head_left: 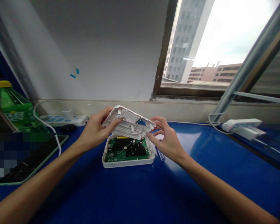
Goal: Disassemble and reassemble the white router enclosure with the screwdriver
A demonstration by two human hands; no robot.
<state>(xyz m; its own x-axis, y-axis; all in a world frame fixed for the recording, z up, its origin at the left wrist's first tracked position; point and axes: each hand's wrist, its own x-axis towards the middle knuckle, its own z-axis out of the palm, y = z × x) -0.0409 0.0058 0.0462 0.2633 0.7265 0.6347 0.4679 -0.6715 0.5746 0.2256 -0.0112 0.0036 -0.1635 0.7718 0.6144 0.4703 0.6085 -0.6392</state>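
Note:
Both of my hands are at a white plastic cover (128, 121), which is tilted so its ribbed, vented inner side shows. My left hand (99, 124) grips its left end, thumb on the inner face and fingers behind. At the right end, my right hand (165, 138) has the cover's corner between thumb and fingers. Beneath it on the blue table lies an open white case (130, 163) with a green circuit board (116, 157) inside. Black pads and thin wires sit on the board. The raised cover hides the case's back edge.
A pen-like tool (161, 154) lies right of the case. On the left are a green bottle (16, 105), a tablet-like device (37, 165), a black mouse (68, 128) and a power strip (80, 120) with a white cable. Another power strip (241, 123) with plugs stands at right, near a metal pole (242, 68).

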